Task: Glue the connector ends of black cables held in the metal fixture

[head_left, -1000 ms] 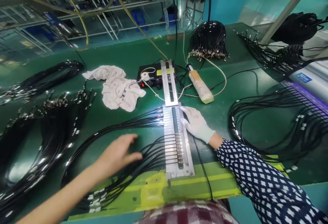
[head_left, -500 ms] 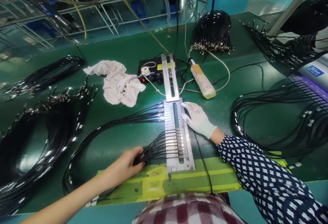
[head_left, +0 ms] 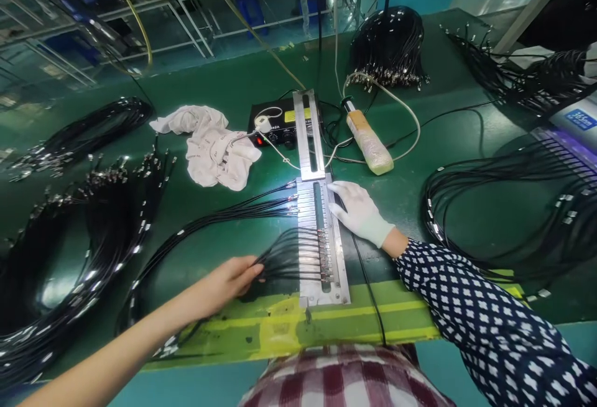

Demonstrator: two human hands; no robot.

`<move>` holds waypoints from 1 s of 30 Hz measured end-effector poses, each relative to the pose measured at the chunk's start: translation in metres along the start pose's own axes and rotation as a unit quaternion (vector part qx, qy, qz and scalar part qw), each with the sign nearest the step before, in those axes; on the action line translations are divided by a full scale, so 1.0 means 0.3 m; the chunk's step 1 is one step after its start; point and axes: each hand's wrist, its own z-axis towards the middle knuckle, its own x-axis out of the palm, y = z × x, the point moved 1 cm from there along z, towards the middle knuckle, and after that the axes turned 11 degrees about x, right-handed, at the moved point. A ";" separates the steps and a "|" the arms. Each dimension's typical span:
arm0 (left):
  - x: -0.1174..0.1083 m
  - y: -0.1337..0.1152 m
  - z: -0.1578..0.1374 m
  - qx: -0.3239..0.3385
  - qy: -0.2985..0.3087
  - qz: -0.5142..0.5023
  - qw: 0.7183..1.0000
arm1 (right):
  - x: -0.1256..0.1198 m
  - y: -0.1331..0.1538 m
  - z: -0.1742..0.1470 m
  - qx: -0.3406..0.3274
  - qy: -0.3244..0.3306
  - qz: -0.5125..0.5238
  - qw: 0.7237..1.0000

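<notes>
A bundle of thin black cables (head_left: pixel 284 248) is gripped in my bare left hand (head_left: pixel 239 272), left of a slotted metal fixture (head_left: pixel 308 289). From the hand the cables fan out, and their metal-tipped ends lie side by side in the fixture's lower grooves. Above them, a second group of black cables (head_left: pixel 233 213) reaches the fixture's brightly lit left edge. My right hand (head_left: pixel 361 213), in a white glove, rests against the fixture's upper right edge. Its thumb and fingers are apart, holding nothing I can see.
Behind the fixture sits a black control box (head_left: pixel 275 137), with a white cloth (head_left: pixel 219 152) to its left. A wrapped handheld tool (head_left: pixel 368 143) lies to the right. Cable coils (head_left: pixel 93 233) cover the left side; more cables (head_left: pixel 448 208) run to a purple-lit device (head_left: pixel 571 127).
My left hand has shifted slightly up with the cables, and they now arch and spread more near the fixture. My right hand keeps its place at the fixture's edge.
</notes>
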 end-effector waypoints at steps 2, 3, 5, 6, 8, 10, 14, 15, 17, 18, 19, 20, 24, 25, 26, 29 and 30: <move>-0.013 0.056 0.016 0.006 -0.030 0.059 0.998 | 0.000 -0.001 -0.001 0.000 -0.001 -0.001 1.000; -0.025 0.079 0.023 0.012 -0.038 0.069 0.997 | 0.000 -0.001 -0.001 0.000 -0.002 -0.001 1.000; -0.055 0.112 0.037 0.023 -0.051 0.051 0.997 | 0.000 0.000 -0.002 -0.001 -0.002 -0.002 1.000; -0.071 0.123 0.044 0.026 -0.055 0.037 0.997 | -0.001 0.000 -0.002 -0.002 -0.002 -0.002 1.000; -0.099 0.139 0.057 0.022 -0.054 0.017 0.998 | -0.002 0.001 -0.002 -0.002 -0.001 -0.001 1.000; -0.124 0.154 0.066 0.012 -0.052 0.008 0.999 | -0.004 0.002 -0.001 0.000 0.000 0.000 1.000; -0.170 0.174 0.061 0.023 -0.062 0.016 0.998 | -0.006 0.004 0.000 0.002 0.002 0.000 1.000; -0.180 0.179 0.058 0.030 -0.060 0.038 0.997 | -0.006 0.004 0.000 0.005 0.001 0.000 1.000; -0.201 0.188 0.057 0.031 -0.075 0.134 0.988 | -0.007 0.005 0.000 0.009 0.000 -0.001 1.000; -0.212 0.192 0.060 0.027 -0.100 0.205 0.973 | -0.007 0.005 0.000 0.010 0.000 -0.001 1.000; -0.224 0.196 0.068 0.029 -0.133 0.281 0.950 | -0.007 0.005 0.000 0.010 0.000 -0.002 1.000; -0.238 0.198 0.078 0.039 -0.171 0.353 0.919 | -0.007 0.005 0.000 0.010 0.000 -0.002 1.000; -0.301 0.205 0.145 0.140 -0.213 0.481 0.839 | -0.003 0.003 0.000 0.009 -0.001 -0.004 1.000; -0.316 0.206 0.161 0.158 -0.192 0.477 0.843 | -0.003 0.002 0.000 0.010 -0.001 -0.004 1.000; -0.329 0.207 0.174 0.165 -0.169 0.471 0.850 | -0.002 0.001 0.001 0.011 -0.001 -0.004 1.000; -0.346 0.193 0.191 0.124 -0.126 0.481 0.858 | -0.003 -0.002 0.002 0.012 0.002 -0.001 1.000; -0.343 0.183 0.191 0.107 -0.118 0.492 0.856 | -0.004 -0.002 0.002 0.011 0.003 0.001 1.000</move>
